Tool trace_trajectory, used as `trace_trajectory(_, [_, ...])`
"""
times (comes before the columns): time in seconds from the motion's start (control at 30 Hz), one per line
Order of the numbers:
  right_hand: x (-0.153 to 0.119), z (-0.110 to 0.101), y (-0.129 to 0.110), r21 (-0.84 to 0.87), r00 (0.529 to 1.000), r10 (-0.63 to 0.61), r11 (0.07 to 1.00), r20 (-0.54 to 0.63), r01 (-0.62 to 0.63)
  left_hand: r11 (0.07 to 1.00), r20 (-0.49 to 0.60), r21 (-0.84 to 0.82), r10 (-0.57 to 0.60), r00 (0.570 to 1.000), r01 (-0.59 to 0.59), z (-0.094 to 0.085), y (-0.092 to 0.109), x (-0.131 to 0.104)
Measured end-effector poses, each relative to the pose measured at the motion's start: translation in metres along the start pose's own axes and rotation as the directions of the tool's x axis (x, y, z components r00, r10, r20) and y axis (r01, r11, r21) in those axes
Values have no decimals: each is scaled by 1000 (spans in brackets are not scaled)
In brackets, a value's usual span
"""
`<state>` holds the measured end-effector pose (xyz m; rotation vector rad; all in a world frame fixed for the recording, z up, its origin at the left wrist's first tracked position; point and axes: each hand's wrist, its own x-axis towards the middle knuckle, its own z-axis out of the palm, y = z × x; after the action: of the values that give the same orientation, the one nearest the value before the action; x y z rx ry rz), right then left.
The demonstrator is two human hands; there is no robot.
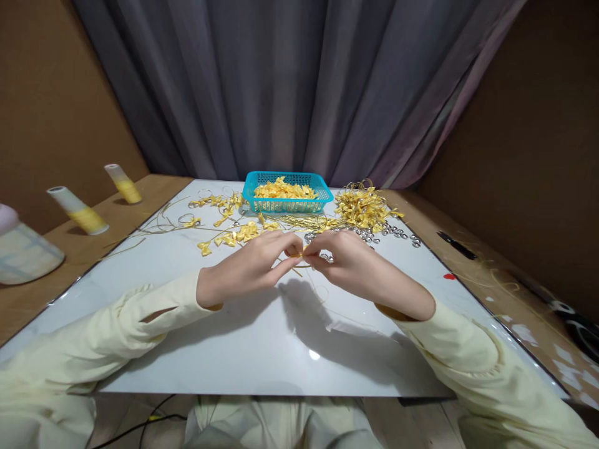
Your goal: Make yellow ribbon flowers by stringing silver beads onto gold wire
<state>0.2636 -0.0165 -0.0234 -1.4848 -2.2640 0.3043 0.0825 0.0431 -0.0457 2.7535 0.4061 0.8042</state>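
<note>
Above the middle of the white board (pixel 210 349), my left hand (pixel 264 259) and my right hand (pixel 349 262) meet at the fingertips. Both pinch a thin gold cord that shows between and just below them; any small piece on it is too hidden to make out. Just beyond my left hand lie yellow ribbon bows (pixel 247 231). Small silver beads (pixel 395 231) are scattered past my right hand. A bundle of gold cords (pixel 299 221) stretches across behind both hands, in front of a blue basket (pixel 248 201) holding many yellow bows.
A heap of yellow bows with cords (pixel 362 209) sits right of the basket. Two yellow-and-white spools (pixel 88 219) and a lidded container (pixel 28 255) stand at the left. A black pen-like tool (pixel 456 245), scissors (pixel 573 321) and paper scraps lie at the right.
</note>
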Motion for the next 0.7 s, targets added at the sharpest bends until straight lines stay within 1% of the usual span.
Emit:
trace_trajectory(0.13, [0,2,-1,-4,1000,11,1000,-7,-11,998,10,-49,-35,999,35,0,0,0])
trace_trajectory(0.23, [-1,1,-2,-5,1000,12,1000,-19,-12,988,20,-133,-81,996,83,-3,0,1])
trace_trajectory(0.37, [0,-8,-1,17,996,41,999,-77,-40,944,55,-288,-153,987,162,-9,-1,4])
trace_trajectory(0.43, [1,-15,2,59,995,73,996,-72,-69,908,101,-364,-184,978,209,-12,-2,5])
trace_trajectory(0.47, [3,-19,3,96,996,87,992,-31,-84,888,134,-396,-196,971,234,-13,-2,5])
trace_trajectory(0.5, [4,-22,5,143,995,95,985,37,-100,869,169,-422,-205,964,259,-14,-1,6])
trace_trajectory(0.57, [7,-25,8,245,976,86,960,199,-134,838,231,-454,-218,948,303,-16,-1,6])
trace_trajectory(0.6, [8,-25,9,292,962,73,944,262,-151,827,256,-461,-224,941,322,-17,0,6])
trace_trajectory(0.63, [9,-25,9,331,951,63,929,303,-167,820,275,-464,-228,934,336,-18,0,6])
trace_trajectory(0.7, [10,-22,10,387,939,57,901,340,-194,811,302,-468,-225,926,350,-19,0,6])
